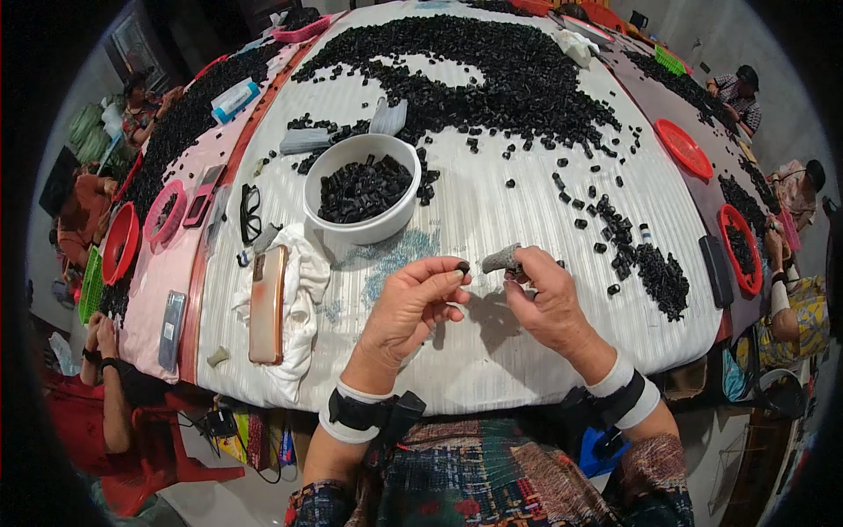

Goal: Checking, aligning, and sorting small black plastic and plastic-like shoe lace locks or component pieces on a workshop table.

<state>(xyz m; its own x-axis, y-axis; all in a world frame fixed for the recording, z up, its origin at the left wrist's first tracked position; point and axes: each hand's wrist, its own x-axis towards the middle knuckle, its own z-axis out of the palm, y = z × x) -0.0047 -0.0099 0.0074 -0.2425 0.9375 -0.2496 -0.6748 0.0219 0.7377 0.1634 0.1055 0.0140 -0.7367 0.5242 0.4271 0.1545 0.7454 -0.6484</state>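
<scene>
Between the thumb and forefinger of my left hand (414, 300) is a small black cylindrical piece (463, 268). Just right of it, my right hand (553, 299) is closed, with a grey fabric finger cover (502, 258) over one fingertip. Something dark shows under that finger, too small to make out. Beyond my hands stands a white bucket (362, 230), partly filled with black pieces (364, 189). To the right lie scattered black pieces (606, 224) and a dense little heap of thinner black bits (663, 281).
A large spread of black pieces (492, 79) covers the far table (527, 369). At left lie a phone in a clear case (268, 306), a white cloth (303, 342) and eyeglasses (251, 213). Other people sit along both sides, near red baskets (740, 250).
</scene>
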